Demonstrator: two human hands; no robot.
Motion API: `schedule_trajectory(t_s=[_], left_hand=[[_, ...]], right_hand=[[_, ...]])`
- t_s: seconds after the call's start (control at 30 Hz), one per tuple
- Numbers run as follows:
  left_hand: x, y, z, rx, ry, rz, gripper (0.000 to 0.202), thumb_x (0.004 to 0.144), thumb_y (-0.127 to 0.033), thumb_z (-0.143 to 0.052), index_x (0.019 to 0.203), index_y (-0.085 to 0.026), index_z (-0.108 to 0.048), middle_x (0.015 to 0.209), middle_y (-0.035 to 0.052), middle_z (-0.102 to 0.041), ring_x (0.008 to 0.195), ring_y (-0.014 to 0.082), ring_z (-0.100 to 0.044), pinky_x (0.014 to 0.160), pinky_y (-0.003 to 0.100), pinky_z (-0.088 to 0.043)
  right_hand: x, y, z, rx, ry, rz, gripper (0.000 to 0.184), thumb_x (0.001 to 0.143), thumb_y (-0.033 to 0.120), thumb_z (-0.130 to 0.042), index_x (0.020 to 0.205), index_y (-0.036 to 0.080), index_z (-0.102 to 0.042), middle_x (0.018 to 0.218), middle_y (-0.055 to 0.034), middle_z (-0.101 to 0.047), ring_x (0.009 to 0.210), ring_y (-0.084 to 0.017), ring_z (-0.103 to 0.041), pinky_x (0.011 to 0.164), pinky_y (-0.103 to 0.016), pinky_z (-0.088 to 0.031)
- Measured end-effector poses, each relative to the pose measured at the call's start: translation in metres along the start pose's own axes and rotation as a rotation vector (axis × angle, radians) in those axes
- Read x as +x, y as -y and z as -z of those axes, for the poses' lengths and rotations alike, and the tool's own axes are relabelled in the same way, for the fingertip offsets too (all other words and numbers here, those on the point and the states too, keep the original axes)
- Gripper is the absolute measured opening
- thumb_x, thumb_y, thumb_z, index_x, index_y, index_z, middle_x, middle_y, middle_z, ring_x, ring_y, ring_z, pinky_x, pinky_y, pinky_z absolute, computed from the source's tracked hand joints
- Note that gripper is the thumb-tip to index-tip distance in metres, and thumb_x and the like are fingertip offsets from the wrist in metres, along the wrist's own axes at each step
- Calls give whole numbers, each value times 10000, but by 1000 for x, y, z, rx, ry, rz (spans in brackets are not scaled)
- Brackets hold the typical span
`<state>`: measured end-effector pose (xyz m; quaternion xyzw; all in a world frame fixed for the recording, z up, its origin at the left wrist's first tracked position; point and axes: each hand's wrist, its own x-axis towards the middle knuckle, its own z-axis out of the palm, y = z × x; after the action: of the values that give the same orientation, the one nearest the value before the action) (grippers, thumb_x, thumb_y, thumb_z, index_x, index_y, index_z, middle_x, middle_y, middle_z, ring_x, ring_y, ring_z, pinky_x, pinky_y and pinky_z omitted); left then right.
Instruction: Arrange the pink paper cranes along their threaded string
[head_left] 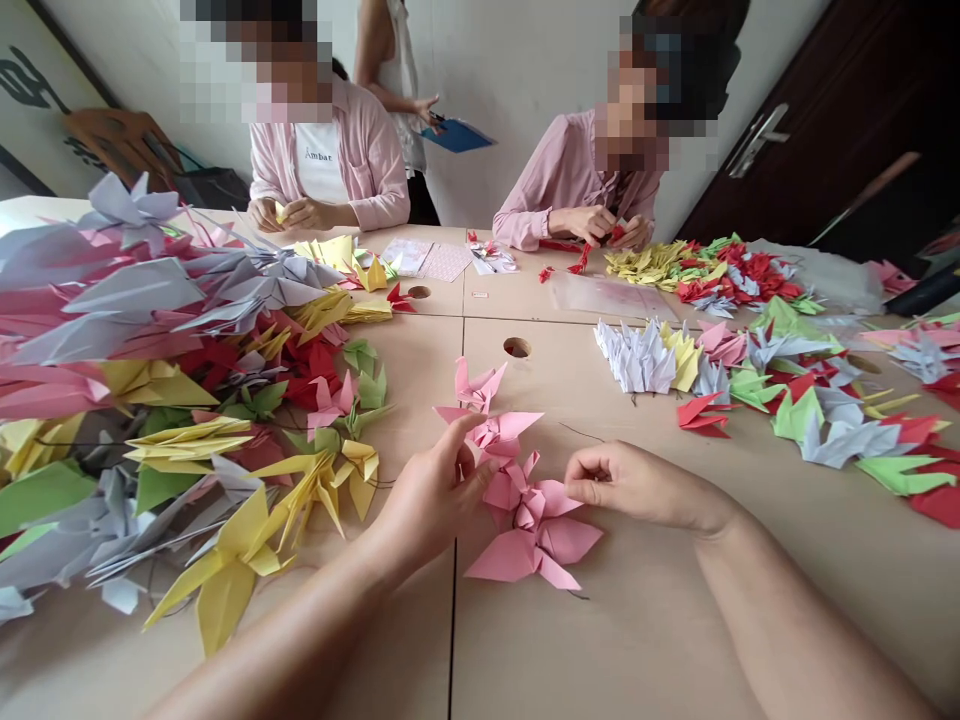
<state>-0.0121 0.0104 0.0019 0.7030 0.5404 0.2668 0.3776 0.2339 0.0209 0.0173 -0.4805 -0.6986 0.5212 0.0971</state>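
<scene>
A short chain of pink paper cranes [525,510] lies on the tan table [645,620] in front of me, running from near a round hole toward my hands. My left hand [435,490] pinches one of the pink cranes near the middle of the chain. My right hand [630,485] hovers just right of the chain with fingers curled and pinched together, apparently on a thin dark thread [581,432] that trails across the table; the thread between the fingers is too fine to confirm.
A big heap of strung cranes [172,400] in grey, pink, yellow, green and red covers the left. More crane piles [810,400] lie at right. Two seated people [330,160] fold paper across the table; a third stands behind with a blue clipboard [457,135]. A dark door [825,120] stands at right.
</scene>
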Motion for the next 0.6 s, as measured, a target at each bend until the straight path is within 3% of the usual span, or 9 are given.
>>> schedule_trajectory(t_s=[0.23, 0.47, 0.6], left_hand=[[2, -1, 8, 91, 63, 31, 379, 862, -412, -467, 1221, -290, -468, 706, -47, -561, 568, 117, -460, 539, 223, -304], [3, 1, 15, -202, 321, 112, 444, 838, -469, -511, 1229, -262, -469, 591, -71, -436, 544, 102, -350, 503, 209, -255], [4, 0, 18, -373, 387, 176, 504, 822, -398, -562, 1288, -261, -424, 656, -56, -500, 562, 94, -370, 516, 213, -274]], right_hand=[[10, -7, -3, -17, -151, -65, 281, 835, 407, -548, 708, 157, -568, 641, 25, -511, 571, -91, -408, 536, -223, -305], [14, -9, -4, 13, -214, -94, 281, 841, 407, -519, 729, 154, -574, 615, 15, -534, 563, -99, -452, 523, -224, -310], [14, -11, -2, 53, -193, -76, 285, 815, 429, -555, 735, 157, -589, 623, 9, -540, 578, -107, -473, 502, -224, -304]])
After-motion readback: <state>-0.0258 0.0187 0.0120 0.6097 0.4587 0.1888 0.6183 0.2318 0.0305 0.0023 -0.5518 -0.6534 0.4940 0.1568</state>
